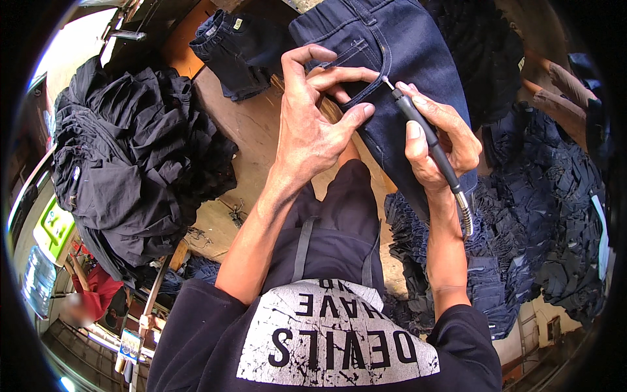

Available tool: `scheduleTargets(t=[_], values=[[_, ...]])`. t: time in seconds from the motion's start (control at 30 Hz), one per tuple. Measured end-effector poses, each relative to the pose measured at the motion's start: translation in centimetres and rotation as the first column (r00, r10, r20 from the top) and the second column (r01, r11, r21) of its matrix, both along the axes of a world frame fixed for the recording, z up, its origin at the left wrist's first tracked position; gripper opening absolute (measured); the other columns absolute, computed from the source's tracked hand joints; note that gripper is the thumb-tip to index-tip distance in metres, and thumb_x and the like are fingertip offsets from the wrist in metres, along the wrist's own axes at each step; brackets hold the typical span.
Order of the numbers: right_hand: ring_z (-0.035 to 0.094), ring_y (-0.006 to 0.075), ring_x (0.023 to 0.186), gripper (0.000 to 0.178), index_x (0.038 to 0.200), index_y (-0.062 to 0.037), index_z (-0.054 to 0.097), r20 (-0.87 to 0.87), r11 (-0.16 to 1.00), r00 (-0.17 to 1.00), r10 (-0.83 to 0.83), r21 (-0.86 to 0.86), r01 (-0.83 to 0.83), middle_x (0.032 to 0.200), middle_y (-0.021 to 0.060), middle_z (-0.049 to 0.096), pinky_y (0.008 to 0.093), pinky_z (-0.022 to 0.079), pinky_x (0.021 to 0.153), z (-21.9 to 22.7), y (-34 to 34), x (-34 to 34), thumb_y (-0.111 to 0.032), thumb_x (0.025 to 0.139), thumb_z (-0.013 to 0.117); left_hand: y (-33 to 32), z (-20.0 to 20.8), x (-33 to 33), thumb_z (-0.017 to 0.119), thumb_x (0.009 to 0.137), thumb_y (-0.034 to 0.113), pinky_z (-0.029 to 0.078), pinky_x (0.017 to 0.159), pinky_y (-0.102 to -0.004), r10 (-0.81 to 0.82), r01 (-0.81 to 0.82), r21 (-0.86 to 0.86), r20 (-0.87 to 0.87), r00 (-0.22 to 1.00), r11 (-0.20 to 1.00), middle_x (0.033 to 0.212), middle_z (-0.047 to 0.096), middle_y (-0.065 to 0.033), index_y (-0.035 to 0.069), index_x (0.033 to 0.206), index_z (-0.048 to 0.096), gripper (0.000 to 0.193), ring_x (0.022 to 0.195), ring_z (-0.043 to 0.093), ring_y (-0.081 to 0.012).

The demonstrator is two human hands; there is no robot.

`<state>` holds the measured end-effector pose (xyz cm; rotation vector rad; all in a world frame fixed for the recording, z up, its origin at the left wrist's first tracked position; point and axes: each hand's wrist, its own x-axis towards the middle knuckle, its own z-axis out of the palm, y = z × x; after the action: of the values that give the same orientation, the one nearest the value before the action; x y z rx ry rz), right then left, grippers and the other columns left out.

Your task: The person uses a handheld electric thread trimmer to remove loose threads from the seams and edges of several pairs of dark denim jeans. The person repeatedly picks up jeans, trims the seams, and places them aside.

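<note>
A pair of dark blue jeans (418, 52) with an elastic-looking waistband lies before me, its curved front pocket facing up. In my right hand (444, 134) is a slim black rotary tool handpiece (424, 124), gripped like a pen, with a ribbed metal cable end at its rear. Its thin metal tip meets the stitched pocket edge, or sits just over it. My left hand (313, 117) rests at the pocket opening with thumb and fingers apart. One stretched finger touches the pocket edge close to the tip; other fingers are bent and partly hidden.
A big heap of black garments (130, 157) rises at the left. Another folded pair of dark trousers (238, 52) lies beyond my left hand. Stacks of dark denim (516, 222) fill the right side. At the lower left are a person in red (98, 294) and a green plastic container (55, 222).
</note>
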<state>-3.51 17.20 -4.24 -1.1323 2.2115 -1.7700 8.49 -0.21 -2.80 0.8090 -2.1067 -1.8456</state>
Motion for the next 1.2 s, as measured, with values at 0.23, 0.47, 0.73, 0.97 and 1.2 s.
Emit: scheduleTargets(t=[0.23,0.47,0.73,0.97,1.2], values=[[0.084,0.0339,0.105,0.033,0.111,0.0062,0.079,0.008,1.000,1.000,-0.018,0.002,0.018,0.108,0.0240,0.084,0.0399,0.068,0.095,-0.1,0.1,0.0,0.008,0.079,0.077,0.2,0.0,0.0,0.089,0.080,-0.004,0.053,0.088,-0.0300,0.017,-0.017,0.002,-0.013,1.000,1.000,0.125,0.077,0.0005,0.004,0.137,0.054,0.067,0.083,0.059,-0.0130],[0.084,0.0336,0.103,0.031,0.112,0.0068,0.078,0.013,0.999,0.999,-0.046,0.025,0.046,0.107,0.0239,0.084,0.0390,0.068,0.093,0.2,0.1,0.1,0.007,0.081,0.077,0.2,-0.4,-0.1,0.087,0.081,-0.005,0.053,0.088,-0.0286,0.015,-0.013,0.039,-0.057,0.998,0.999,0.127,0.080,-0.0005,0.004,0.140,0.044,0.074,0.083,0.059,-0.0131],[0.084,0.0325,0.100,0.027,0.111,0.0072,0.077,-0.018,0.995,0.997,-0.074,0.062,0.075,0.108,0.0238,0.083,0.0384,0.068,0.089,0.5,-0.1,0.1,0.004,0.084,0.076,0.2,-0.5,-0.1,0.086,0.082,-0.006,0.054,0.086,-0.0280,-0.001,0.003,0.044,-0.046,0.999,0.999,0.129,0.080,-0.0015,0.004,0.139,0.043,0.072,0.085,0.061,-0.0144],[0.084,0.0310,0.096,0.026,0.113,0.0068,0.077,-0.005,0.988,0.996,-0.092,0.121,0.092,0.107,0.0233,0.083,0.0368,0.068,0.086,1.2,-0.1,0.2,0.003,0.087,0.076,0.0,-0.6,-0.2,0.083,0.084,-0.006,0.054,0.086,-0.0275,-0.017,0.020,0.038,-0.061,0.998,0.999,0.132,0.081,-0.0038,0.006,0.136,0.036,0.072,0.091,0.066,-0.0158],[0.083,0.0276,0.093,0.030,0.120,0.0059,0.075,0.010,0.991,0.996,-0.083,0.107,0.082,0.106,0.0226,0.082,0.0340,0.067,0.082,0.8,0.1,0.1,0.001,0.091,0.079,-0.2,-0.4,-0.4,0.080,0.087,-0.008,0.054,0.086,-0.0279,-0.046,0.049,0.042,-0.069,0.997,0.998,0.136,0.080,-0.0057,0.006,0.135,0.035,0.068,0.105,0.070,-0.0168]])
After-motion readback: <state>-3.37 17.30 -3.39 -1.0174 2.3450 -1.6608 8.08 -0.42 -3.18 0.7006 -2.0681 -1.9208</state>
